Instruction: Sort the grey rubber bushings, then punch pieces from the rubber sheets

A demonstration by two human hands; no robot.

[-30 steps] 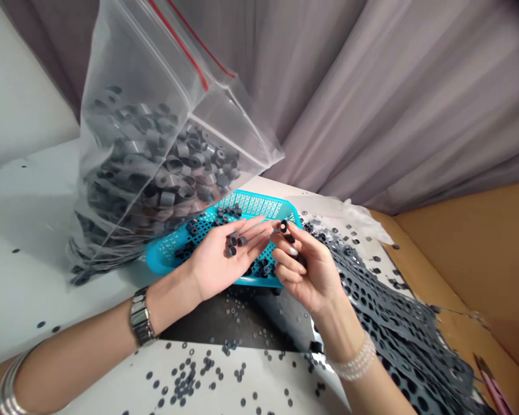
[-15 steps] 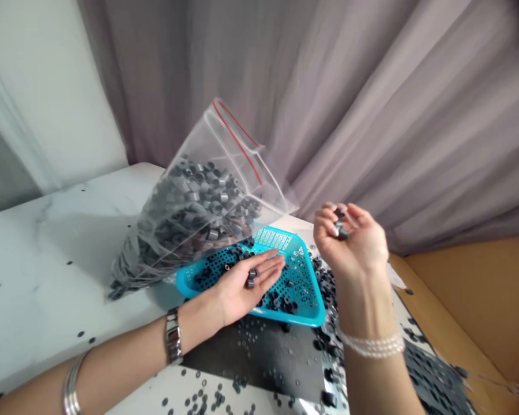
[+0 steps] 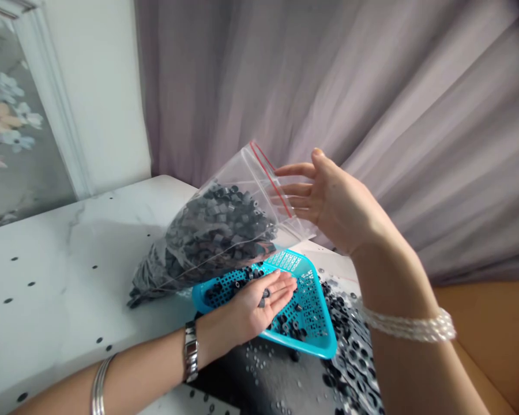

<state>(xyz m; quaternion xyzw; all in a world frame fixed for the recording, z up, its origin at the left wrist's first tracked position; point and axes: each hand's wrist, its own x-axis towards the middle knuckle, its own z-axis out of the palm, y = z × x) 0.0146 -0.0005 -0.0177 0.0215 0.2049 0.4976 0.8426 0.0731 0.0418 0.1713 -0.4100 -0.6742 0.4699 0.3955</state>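
Palm up over the turquoise plastic basket (image 3: 324,323), my left hand (image 3: 259,305) carries a few small dark tube pieces (image 3: 264,295) in its slightly cupped palm. Loose dark pieces lie in the basket below it. A clear zip bag (image 3: 225,225) with red seal lines, bulging with grey-black tube pieces, leans over the basket's far left side. At the bag's mouth is my right hand (image 3: 320,190), fingers stretched out and apart, with nothing visible in it. Its fingertips show through or against the clear plastic; whether they are inside the bag I cannot tell.
Many dark rings and pieces (image 3: 354,346) are strewn to the right of the basket. A black sheet (image 3: 277,380) lies in front of it. Dark bits dot the white marbled table (image 3: 69,288). Behind hangs a grey-mauve curtain (image 3: 242,75); a brown surface (image 3: 493,334) is at right.
My right hand has moved up and left to the bag's mouth; its curled fingers have opened and the dark pieces it held no longer show. My left hand still carries its pieces.
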